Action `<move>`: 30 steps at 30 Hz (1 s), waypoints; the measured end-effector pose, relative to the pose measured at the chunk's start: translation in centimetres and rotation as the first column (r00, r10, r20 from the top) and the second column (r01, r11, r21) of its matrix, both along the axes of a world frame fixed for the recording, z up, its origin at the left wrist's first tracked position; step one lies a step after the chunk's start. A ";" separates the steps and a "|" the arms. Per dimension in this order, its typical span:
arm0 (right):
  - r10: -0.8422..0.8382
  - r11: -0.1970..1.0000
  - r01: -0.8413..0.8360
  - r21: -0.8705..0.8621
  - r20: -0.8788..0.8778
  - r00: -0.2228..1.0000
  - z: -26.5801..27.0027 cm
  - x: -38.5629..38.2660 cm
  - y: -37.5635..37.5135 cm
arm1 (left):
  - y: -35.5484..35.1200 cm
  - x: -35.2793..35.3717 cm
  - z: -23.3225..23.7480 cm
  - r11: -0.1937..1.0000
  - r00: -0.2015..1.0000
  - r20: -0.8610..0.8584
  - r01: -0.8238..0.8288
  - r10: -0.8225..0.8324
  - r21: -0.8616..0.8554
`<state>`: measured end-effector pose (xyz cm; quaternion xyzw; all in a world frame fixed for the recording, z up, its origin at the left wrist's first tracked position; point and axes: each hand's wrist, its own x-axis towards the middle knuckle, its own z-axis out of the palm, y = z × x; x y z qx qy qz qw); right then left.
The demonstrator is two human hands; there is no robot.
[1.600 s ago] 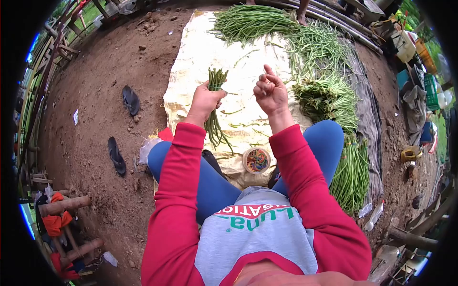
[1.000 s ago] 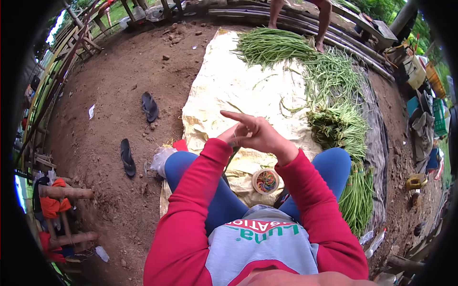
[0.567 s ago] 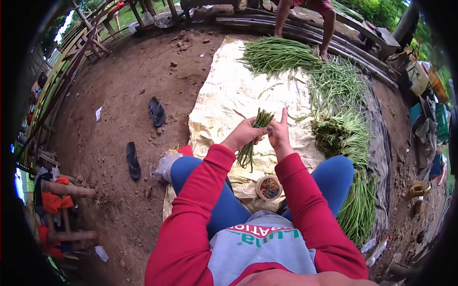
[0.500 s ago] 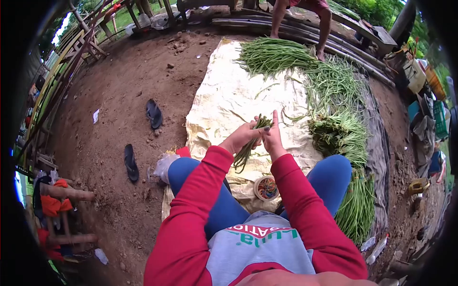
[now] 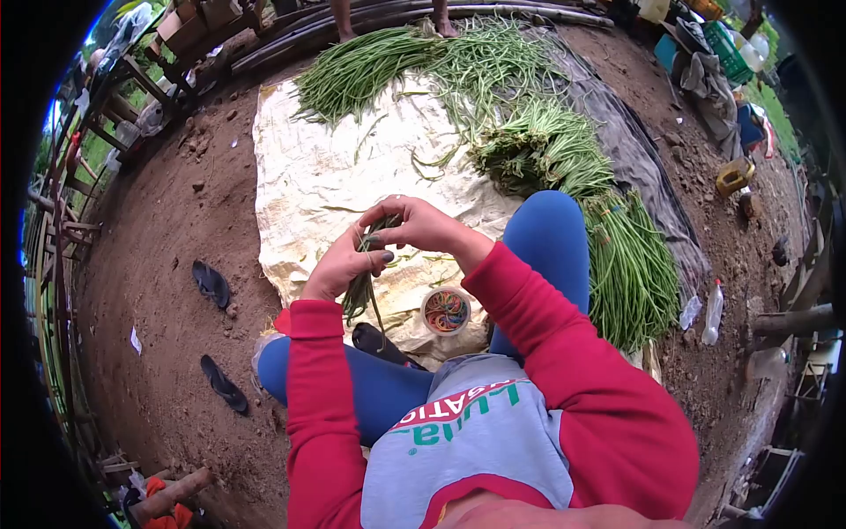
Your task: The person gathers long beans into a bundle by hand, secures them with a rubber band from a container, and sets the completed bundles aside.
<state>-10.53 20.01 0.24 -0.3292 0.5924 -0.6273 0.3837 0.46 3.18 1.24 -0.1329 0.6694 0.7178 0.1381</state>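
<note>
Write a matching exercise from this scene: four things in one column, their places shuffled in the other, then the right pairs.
Things
1. Round tub of coloured bands
2. Dark flip-flops
3. Clear plastic bottle with a red cap
4. Slim bundle of long green pods

Places
A. On the brown soil, left of the pale sheet
B. At the left hand and right hand
C. Between the blue-clad legs
D. On the soil at the right, beyond the large green pile

Right pairs: 1-C, 2-A, 3-D, 4-B
</note>
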 end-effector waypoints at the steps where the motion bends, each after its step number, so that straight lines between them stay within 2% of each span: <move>1: -0.044 0.986 0.043 0.163 0.003 0.999 0.2 -0.5 0.9 | -0.3 0.1 -0.3 0.994 0.997 -0.071 0.001 0.007 0.114; 3: -0.123 0.988 0.125 0.092 -0.031 0.992 0.4 -0.9 2.3 | 0.1 -0.4 -1.5 0.921 0.992 -0.061 -0.080 0.112 0.381; 5: -0.302 0.952 0.278 -0.129 -0.250 0.920 1.9 -2.2 4.1 | -0.4 0.0 -1.1 0.977 0.958 -0.203 -0.187 0.204 0.100; 6: -0.381 0.924 0.369 -0.095 -0.285 0.880 3.8 -3.2 5.6 | -1.1 0.3 -0.9 0.947 0.924 -0.214 -0.297 0.317 0.118; 7: -0.432 0.897 0.380 -0.225 -0.264 0.863 5.0 -4.6 7.2 | -2.1 0.5 -0.5 0.904 0.875 -0.225 -0.407 0.428 0.133; 8: -0.537 0.843 0.452 -0.292 -0.411 0.736 9.1 -6.9 10.1 | -3.4 2.1 -0.3 0.857 0.822 -0.258 -0.512 0.508 0.056; 9: -0.594 0.800 0.504 -0.325 -0.549 0.588 10.3 -8.4 11.6 | -4.5 2.2 0.9 0.810 0.767 -0.336 -0.587 0.547 -0.020; 10: -0.592 0.795 0.510 -0.328 -0.599 0.538 11.2 -10.3 13.4 | -5.0 2.6 1.4 0.787 0.739 -0.367 -0.617 0.565 -0.030; 11: -0.673 0.722 0.580 -0.376 -0.574 0.466 13.1 -10.6 13.5 | -5.2 3.0 1.9 0.766 0.712 -0.400 -0.642 0.577 -0.039; 12: -0.667 0.687 0.628 -0.365 -0.659 0.347 13.8 -11.6 13.9 | -5.1 3.2 2.4 0.761 0.695 -0.417 -0.649 0.586 -0.013; 13: -0.648 0.678 0.614 -0.404 -0.722 0.241 13.1 -13.3 14.3 | -5.1 3.4 2.7 0.753 0.692 -0.403 -0.658 0.599 -0.011; 14: -0.425 0.618 0.742 -0.259 -0.904 0.038 11.9 -15.3 15.3 | -4.9 3.5 2.9 0.767 0.704 -0.416 -0.642 0.576 -0.024; 15: -0.118 0.494 0.854 -0.164 -0.986 -0.121 10.1 -16.3 15.8 | -4.9 3.5 2.9 0.780 0.713 -0.433 -0.625 0.551 -0.037; 16: 0.115 0.408 0.894 -0.184 -0.961 -0.251 7.5 -15.6 15.1 | -4.9 3.4 2.8 0.794 0.729 -0.433 -0.605 0.530 -0.046; 17: 0.089 0.454 0.891 -0.026 -0.993 -0.075 5.6 -14.4 13.9 | -4.8 3.4 2.8 0.786 0.722 -0.429 -0.616 0.543 -0.041; 18: 0.165 0.516 0.854 0.070 -0.986 -0.019 3.3 -12.3 12.4 | -4.6 3.3 2.8 0.800 0.736 -0.444 -0.596 0.511 -0.068; 19: 0.234 0.573 0.763 0.298 -0.952 0.196 0.9 -9.6 10.6 | -4.4 3.1 2.9 0.815 0.753 -0.455 -0.572 0.475 -0.097; 20: 0.277 0.626 0.575 0.527 -0.839 0.468 -2.4 -6.9 9.1 | -4.0 3.1 3.2 0.813 0.760 -0.446 -0.571 0.472 -0.113; 21: 0.412 0.540 0.311 0.782 -0.567 0.713 -4.5 -3.7 7.4 | -3.9 3.1 3.3 0.817 0.763 -0.444 -0.566 0.470 -0.108; 22: 0.536 0.439 0.046 0.897 -0.302 0.789 -5.4 -0.7 6.1 | -3.8 3.0 3.4 0.812 0.782 -0.419 -0.563 0.462 -0.155; 23: 0.626 0.430 -0.071 0.900 -0.240 0.742 -10.1 1.2 6.5 | -3.6 2.8 3.5 0.808 0.801 -0.394 -0.553 0.450 -0.202; 24: 0.664 0.371 -0.128 0.920 -0.166 0.729 -11.1 3.2 6.0 | -3.5 2.4 3.4 0.826 0.804 -0.385 -0.541 0.453 -0.157; 25: 0.667 0.362 -0.058 0.930 -0.215 0.714 -12.6 4.9 5.6 | -3.2 2.2 3.3 0.840 0.815 -0.382 -0.521 0.436 -0.153; 27: 0.583 0.488 0.110 0.866 -0.417 0.697 -14.5 6.1 6.1 | -2.6 1.1 3.4 0.862 0.836 -0.380 -0.482 0.397 -0.160; 30: 0.492 0.519 0.194 0.833 -0.476 0.729 -13.7 5.3 6.9 | -1.6 -1.3 2.6 0.906 0.862 -0.387 -0.403 0.327 -0.132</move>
